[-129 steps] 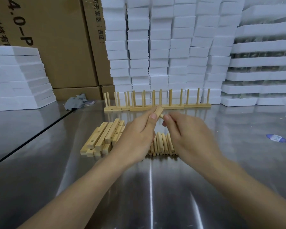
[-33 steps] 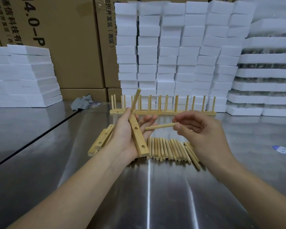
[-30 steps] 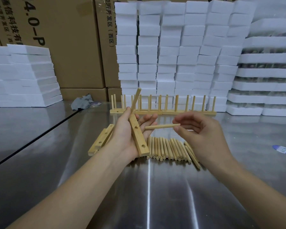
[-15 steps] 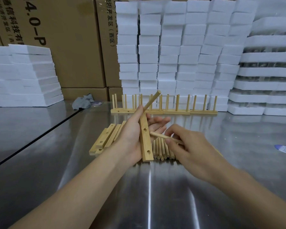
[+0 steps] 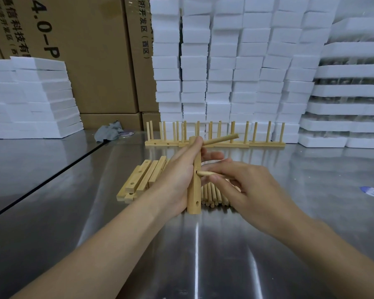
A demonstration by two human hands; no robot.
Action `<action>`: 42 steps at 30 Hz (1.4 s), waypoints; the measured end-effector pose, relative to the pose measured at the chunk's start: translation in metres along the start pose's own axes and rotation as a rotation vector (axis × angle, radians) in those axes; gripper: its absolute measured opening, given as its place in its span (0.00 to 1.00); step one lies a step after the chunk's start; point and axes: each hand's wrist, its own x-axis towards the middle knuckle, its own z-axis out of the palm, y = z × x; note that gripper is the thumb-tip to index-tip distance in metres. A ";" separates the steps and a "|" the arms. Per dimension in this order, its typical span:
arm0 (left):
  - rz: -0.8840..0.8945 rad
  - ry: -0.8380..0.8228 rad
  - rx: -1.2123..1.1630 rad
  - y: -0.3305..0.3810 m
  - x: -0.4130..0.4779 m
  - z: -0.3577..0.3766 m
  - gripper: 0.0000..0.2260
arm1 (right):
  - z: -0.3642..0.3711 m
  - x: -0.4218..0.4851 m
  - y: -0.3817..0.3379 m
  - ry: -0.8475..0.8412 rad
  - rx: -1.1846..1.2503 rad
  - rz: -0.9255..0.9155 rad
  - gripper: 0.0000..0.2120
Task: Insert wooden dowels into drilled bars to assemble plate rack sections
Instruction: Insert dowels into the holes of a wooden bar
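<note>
Dowel at bar hole, frame centre.
Left hand (image 5: 177, 178) grips upright pale drilled wooden bar (image 5: 194, 190); right hand (image 5: 246, 188) pinches round wooden dowel (image 5: 205, 173), tip touching the middle hole.

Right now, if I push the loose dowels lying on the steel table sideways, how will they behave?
The loose dowels are round and smooth, and the steel table is shiny, so they would probably roll or slide easily. They look thin, so they are likely light. They are plain wood, so probably stiff, not floppy.
</note>
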 end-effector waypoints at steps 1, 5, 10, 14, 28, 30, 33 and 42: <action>0.020 0.014 0.057 -0.001 0.000 0.000 0.16 | 0.000 0.000 0.000 0.006 -0.019 -0.010 0.13; 0.115 0.034 0.284 -0.008 -0.002 0.003 0.16 | 0.001 -0.002 -0.004 0.000 -0.170 -0.029 0.16; 0.162 0.036 0.368 -0.012 -0.008 0.009 0.15 | 0.006 -0.005 -0.005 -0.025 -0.007 0.026 0.12; 0.197 0.090 0.430 -0.014 -0.010 0.013 0.14 | 0.004 -0.005 -0.012 -0.086 -0.064 0.097 0.13; 0.390 0.257 0.508 -0.029 -0.015 0.026 0.10 | 0.026 -0.002 -0.032 -0.126 -0.474 0.189 0.09; 0.378 0.230 0.532 -0.030 -0.019 0.028 0.10 | 0.023 -0.004 -0.029 -0.136 -0.467 0.215 0.11; 0.413 0.175 0.573 -0.028 -0.024 0.031 0.08 | 0.018 -0.003 -0.029 -0.087 -0.475 0.187 0.21; 0.635 0.025 0.784 -0.025 -0.027 0.028 0.07 | 0.016 -0.002 -0.016 -0.088 -0.129 0.299 0.05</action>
